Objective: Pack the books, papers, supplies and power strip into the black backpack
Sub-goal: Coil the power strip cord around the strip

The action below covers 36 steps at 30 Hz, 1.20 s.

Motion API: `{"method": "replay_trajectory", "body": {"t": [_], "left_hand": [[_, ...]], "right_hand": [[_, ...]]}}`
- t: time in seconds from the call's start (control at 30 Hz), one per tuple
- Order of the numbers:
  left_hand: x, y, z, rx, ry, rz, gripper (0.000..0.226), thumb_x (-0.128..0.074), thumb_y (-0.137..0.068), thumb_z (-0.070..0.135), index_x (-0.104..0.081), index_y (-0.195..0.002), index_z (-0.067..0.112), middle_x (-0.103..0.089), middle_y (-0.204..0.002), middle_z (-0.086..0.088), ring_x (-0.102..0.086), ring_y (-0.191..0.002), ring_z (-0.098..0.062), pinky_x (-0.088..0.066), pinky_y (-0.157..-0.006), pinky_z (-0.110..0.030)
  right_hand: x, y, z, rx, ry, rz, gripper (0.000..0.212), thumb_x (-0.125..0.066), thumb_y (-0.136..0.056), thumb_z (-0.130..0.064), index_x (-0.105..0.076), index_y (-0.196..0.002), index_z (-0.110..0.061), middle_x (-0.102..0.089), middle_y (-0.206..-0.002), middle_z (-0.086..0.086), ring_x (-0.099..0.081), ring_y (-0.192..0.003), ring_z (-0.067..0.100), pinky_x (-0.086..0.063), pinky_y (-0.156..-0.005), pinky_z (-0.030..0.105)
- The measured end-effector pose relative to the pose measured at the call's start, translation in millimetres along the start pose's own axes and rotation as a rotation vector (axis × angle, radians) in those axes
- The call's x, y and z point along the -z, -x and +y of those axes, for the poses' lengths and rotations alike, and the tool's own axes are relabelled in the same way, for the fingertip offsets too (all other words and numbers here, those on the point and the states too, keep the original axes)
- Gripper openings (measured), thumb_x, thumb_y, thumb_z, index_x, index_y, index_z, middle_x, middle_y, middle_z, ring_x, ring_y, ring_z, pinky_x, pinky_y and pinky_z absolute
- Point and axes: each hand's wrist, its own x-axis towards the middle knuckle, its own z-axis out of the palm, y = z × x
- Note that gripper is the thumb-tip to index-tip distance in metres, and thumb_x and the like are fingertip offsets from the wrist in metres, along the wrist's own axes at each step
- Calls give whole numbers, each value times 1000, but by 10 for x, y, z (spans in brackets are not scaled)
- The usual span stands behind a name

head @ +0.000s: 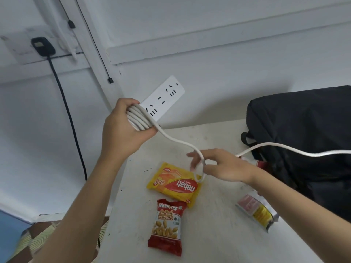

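cord winding looked to be the step in hand. the left hand (129, 128) was clenched round the near end of the power strip (163, 97) and several turns of its white cord (176, 141), held up above the desk's (209, 243) far left corner. the strip's long axis ran from that fist up and away to the right, sockets facing the camera, free end toward the wall. from the coils the cord dropped rightward to the right hand (224, 166), which grasped it in a small loop above the middle of the desk, its fingers blurred. the loose tail ran on to the right, across the black backpack (303, 133), and out of view.

the backpack lay along the desk's far right edge, right of both hands and nearer the right one. its opening could not be made out. stowing the strip would probably mean carrying it rightward once the tail was wound. three snack packets (174, 186) lay near the front edge.
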Motion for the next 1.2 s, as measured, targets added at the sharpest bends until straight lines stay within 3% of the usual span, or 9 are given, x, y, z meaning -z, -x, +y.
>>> {"method": "replay_trajectory", "body": {"t": [0.1,0.17,0.23,0.3,0.4,0.83,0.97,1.1,1.2], "left_hand": [[32,-23,-11,39,-42,35,72,-87,-52,45,-52,-112,26,-54,-89,18,-53,-81,-9,-42,-71,-26],[52,-33,-49,64,-15,48,71,-82,-51,48,-51,-112,27,-55,-90,17,-55,-82,-10,-43,-71,-25],[57,-32,-100,95,63,47,67,-87,-56,38,-50,-110,27,-53,-90,20,-55,-82,-5,-44,-71,-16],[36,-13,-132,115,134,44,60,-86,-61,27,-49,-108,28,-52,-92,22,-55,-80,5,-40,-68,-3],[-20,31,-150,153,228,35,60,-87,-61,21,-49,-107,28,-53,-95,18,-53,-79,14,-39,-65,0],[-74,175,16,230,680,-250,66,-80,-38,35,-58,-100,28,-63,-96,6,-62,-89,-6,-51,-71,-20],[-22,242,221,102,610,-436,67,-82,-36,34,-61,-100,28,-64,-96,8,-61,-90,-8,-51,-73,-22],[-11,327,420,-36,457,-694,68,-84,-41,38,-62,-105,28,-64,-107,2,-63,-97,-18,-55,-81,-40],[-66,441,522,-92,289,-825,70,-83,-47,40,-54,-110,36,-59,-109,14,-59,-99,-8,-54,-82,-34]], "right_hand": [[33,49,-38,30,-511,-116,20,-40,-74,-13,-59,-67,-10,-70,-81,14,-68,-82,21,-49,-92,32],[93,103,-66,30,-785,-103,17,-42,-75,-16,-52,-62,-13,-53,-53,7,-55,-51,21,-55,-72,35],[171,137,-82,-11,-905,-47,18,-42,-76,-18,-43,-57,-18,-30,-48,-2,-30,-42,13,-41,-45,25],[227,154,-81,-60,-871,22,31,-45,-86,-26,-37,-56,-21,-20,-51,-5,-17,-44,10,-17,-38,20],[259,160,-70,-117,-708,88,43,-47,-91,-40,-35,-53,-22,-20,-51,-6,-14,-42,8,-9,-40,18],[420,181,-75,-463,-227,-104,45,-48,-95,-40,-44,-58,-15,-24,-49,-2,-16,-43,12,-18,-38,20],[517,102,-162,-512,-138,-125,42,-56,-93,-31,-46,-55,-16,-26,-48,-2,-17,-42,11,-17,-38,19],[663,31,-251,-601,-97,-31,28,-47,-94,-2,-51,-67,-2,-37,-40,-9,-30,-34,3,-24,-37,14],[756,-92,-389,-613,-102,-98,22,-53,-95,-19,-58,-76,-9,-44,-47,-11,-36,-37,3,-29,-39,16]]}}
